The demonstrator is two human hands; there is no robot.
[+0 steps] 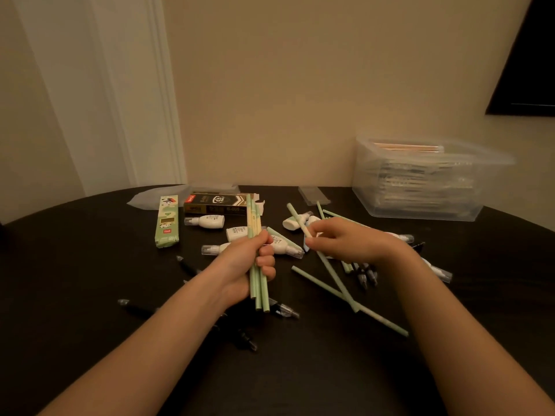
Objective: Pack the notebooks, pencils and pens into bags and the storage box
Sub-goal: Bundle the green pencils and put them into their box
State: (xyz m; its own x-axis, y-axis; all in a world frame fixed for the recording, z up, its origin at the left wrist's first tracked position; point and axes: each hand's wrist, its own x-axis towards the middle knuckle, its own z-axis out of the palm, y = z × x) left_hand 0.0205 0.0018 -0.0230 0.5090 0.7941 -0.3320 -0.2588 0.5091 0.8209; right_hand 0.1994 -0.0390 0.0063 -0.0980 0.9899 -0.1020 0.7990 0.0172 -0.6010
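Note:
My left hand grips a bundle of pale green and cream pencils, held nearly upright over the dark table. My right hand pinches a single green pencil that slants from upper left to lower right. More green pencils lie crossed on the table below my right hand. Black pens lie scattered near both hands. A clear plastic storage box with stacked items inside stands at the back right.
A green pencil carton and a black pen carton lie at the back left. Several white correction bottles are scattered mid-table. Clear plastic bags lie by the wall. A small clear lid sits near the box.

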